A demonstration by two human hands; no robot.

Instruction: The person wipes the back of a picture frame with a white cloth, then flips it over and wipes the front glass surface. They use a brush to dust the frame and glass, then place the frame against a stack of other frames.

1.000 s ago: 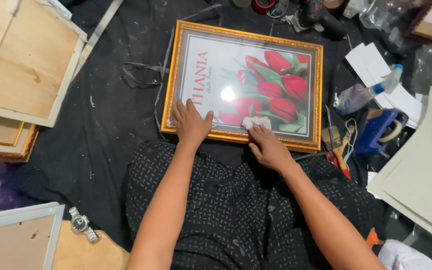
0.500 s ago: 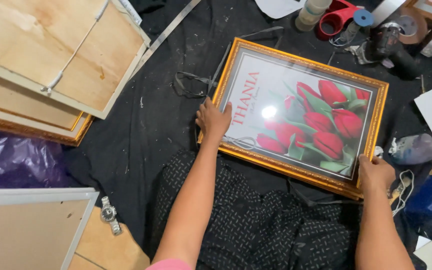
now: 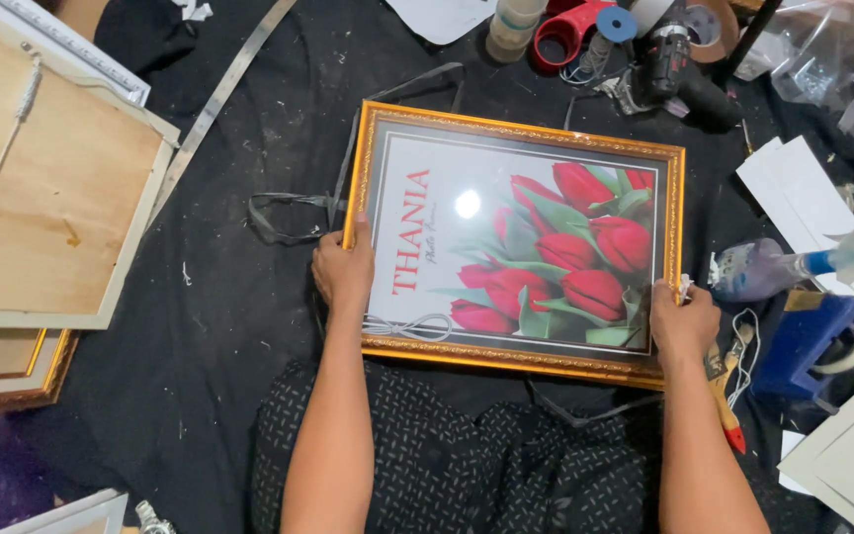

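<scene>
Surface: black cloth, cluttered with tools
Left hand: I've clamped the gold-framed tulip picture, left edge
Right hand: gripping its right edge

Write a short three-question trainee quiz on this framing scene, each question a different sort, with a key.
1. True or false: both hands grip the gold-framed tulip picture at opposite side edges.
2. Which thing lies nearest the right hand?
A. spray bottle
B. wooden frame back
C. red tape dispenser
3. Fill in: the left hand holds the frame's ___ edge as the camera sees it.

Key
1. True: each hand clasps one side of the frame.
2. A: the bottle lies just beyond that hand on the black cloth.
3. Left.
</scene>
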